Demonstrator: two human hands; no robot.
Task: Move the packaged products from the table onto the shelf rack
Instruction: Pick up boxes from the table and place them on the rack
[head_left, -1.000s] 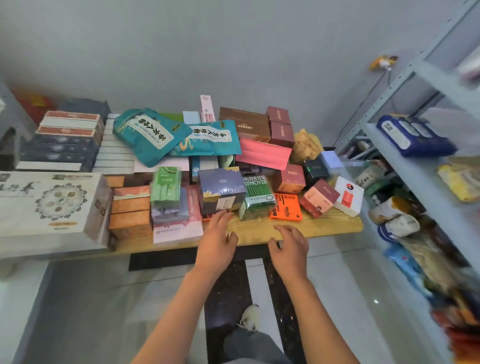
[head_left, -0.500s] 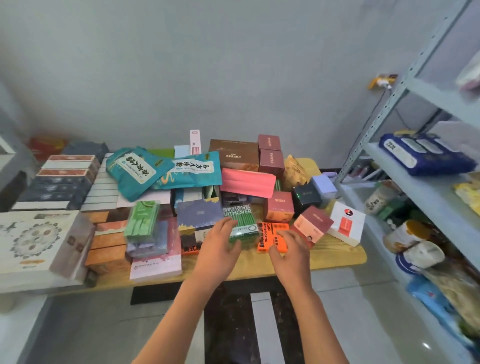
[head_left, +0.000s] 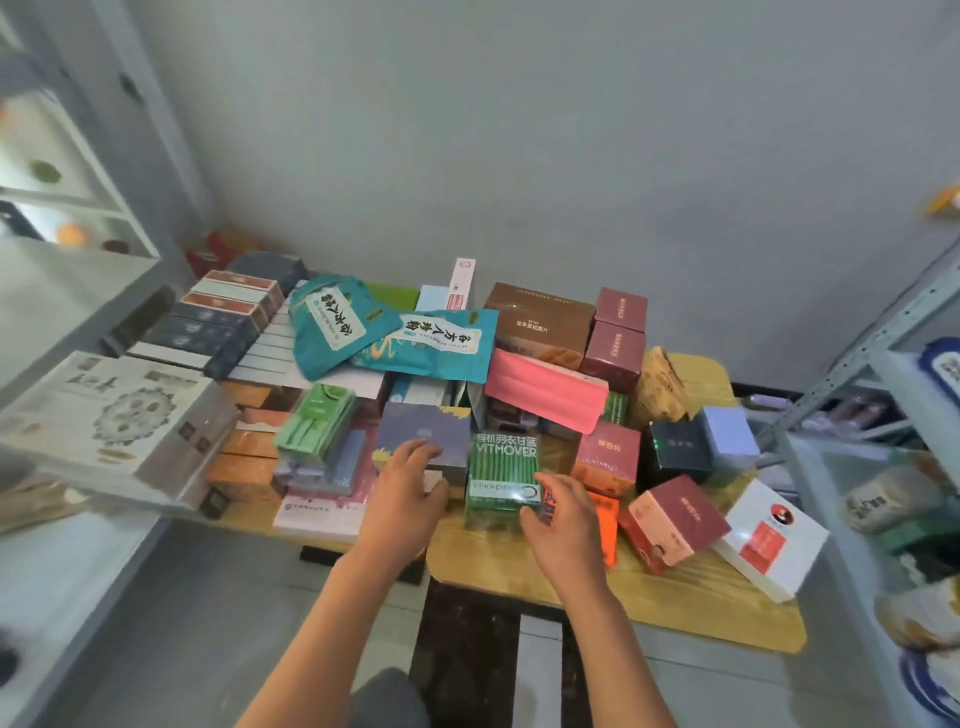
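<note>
A wooden table (head_left: 691, 597) is piled with packaged products. A green VITMOVER box (head_left: 501, 470) stands near the front edge. To its left is a blue-grey box (head_left: 423, 434) with a gold pattern. My left hand (head_left: 408, 491) lies on the front of the blue-grey box, fingers spread and loosely bent. My right hand (head_left: 563, 512) hovers at the green box's right front corner, thumb near its lower face, over an orange packet (head_left: 608, 525). Neither hand plainly grips anything. The grey metal shelf rack (head_left: 852, 358) stands at the right.
Teal pouches (head_left: 332, 327), a brown box (head_left: 540, 317), maroon boxes (head_left: 615, 343), a pink box (head_left: 545, 395) and dark boxes (head_left: 678, 452) crowd the table. A white-and-red box (head_left: 769, 535) overhangs the right front. A large white gift box (head_left: 109, 415) sits left. The rack holds bagged goods.
Both hands have moved forward from the table's front edge to the blue-grey and green boxes. The camera has come closer and swung left, so the rack is mostly out of frame.
</note>
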